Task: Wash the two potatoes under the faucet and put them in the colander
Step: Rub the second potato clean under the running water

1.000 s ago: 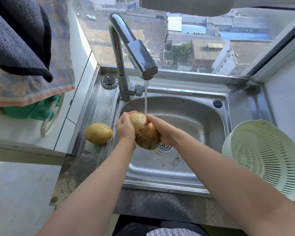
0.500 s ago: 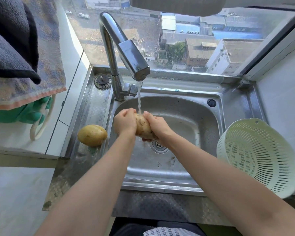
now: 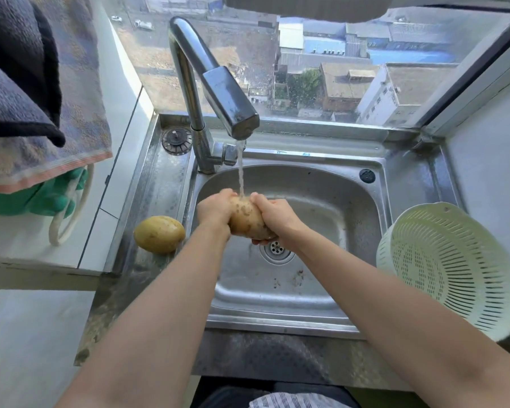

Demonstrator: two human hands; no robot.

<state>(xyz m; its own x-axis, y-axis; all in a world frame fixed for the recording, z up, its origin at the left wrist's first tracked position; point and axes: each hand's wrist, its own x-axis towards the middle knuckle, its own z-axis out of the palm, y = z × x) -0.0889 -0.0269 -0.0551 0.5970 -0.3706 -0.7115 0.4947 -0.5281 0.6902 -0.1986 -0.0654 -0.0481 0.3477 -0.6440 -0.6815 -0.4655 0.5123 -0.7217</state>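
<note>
A speckled brown potato [image 3: 246, 218] is held over the steel sink [image 3: 321, 295], right under the stream from the faucet [image 3: 228, 104]. My left hand [image 3: 215, 209] grips its left side and my right hand [image 3: 273, 214] grips its right side and underside, fingers curled round it. Water runs onto the top of the potato. A second, yellower potato [image 3: 159, 234] lies on the steel counter left of the basin, apart from my hands. The pale green colander [image 3: 451, 269] leans tilted at the sink's right edge, with nothing inside.
Towels [image 3: 39, 92] hang at upper left over a green glove [image 3: 42, 198] and a white hook. A sink plug [image 3: 177, 141] lies behind the faucet base. The drain [image 3: 276, 248] sits just below my hands. A window closes off the back.
The view shifted slightly. The potato has turned between my hands under the stream, and both hands have closed further round it. The other potato and the colander have not moved.
</note>
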